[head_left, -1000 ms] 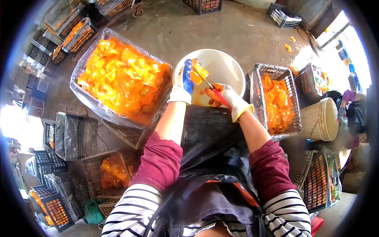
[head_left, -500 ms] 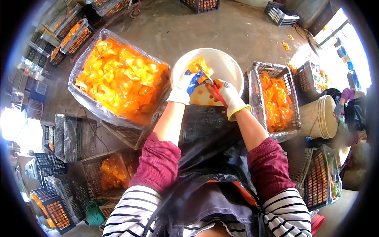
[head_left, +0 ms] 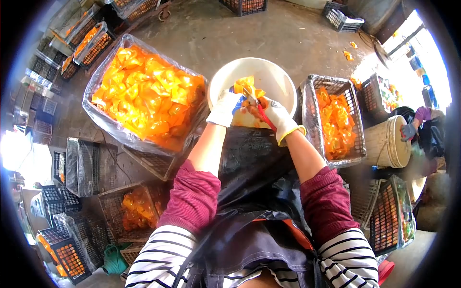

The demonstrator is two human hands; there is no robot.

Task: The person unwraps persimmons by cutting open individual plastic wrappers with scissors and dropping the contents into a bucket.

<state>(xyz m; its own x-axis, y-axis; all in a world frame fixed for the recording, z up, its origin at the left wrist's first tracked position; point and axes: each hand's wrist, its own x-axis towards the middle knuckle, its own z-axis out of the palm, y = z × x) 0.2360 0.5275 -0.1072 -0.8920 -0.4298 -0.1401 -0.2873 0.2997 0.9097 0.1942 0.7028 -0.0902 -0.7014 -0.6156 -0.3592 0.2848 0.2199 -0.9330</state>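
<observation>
My left hand [head_left: 227,105], in a white and blue glove, is closed on an orange plastic packet [head_left: 244,84] above a round white tub [head_left: 283,79]. My right hand [head_left: 275,115], in a white glove with a yellow cuff, grips red-handled scissors [head_left: 266,116]. The scissor blades meet the packet close to my left fingers. Blurred brownish-orange bits show just below the packet, over the tub; I cannot make out what they are. Orange pieces lie in the bottom of the tub.
Left of the tub stands a plastic-lined crate [head_left: 96,113] heaped with orange packets. A smaller crate [head_left: 356,108] on the right holds crumpled orange plastic. Behind it are a whitish bucket [head_left: 379,139] and another person's gloved hand [head_left: 409,131]. More crates [head_left: 84,168] stand around the floor.
My left hand has shifted slightly right and turned, closer to the scissors. Brownish-orange bits now show below the packet. The other person's hand has moved up at the bucket.
</observation>
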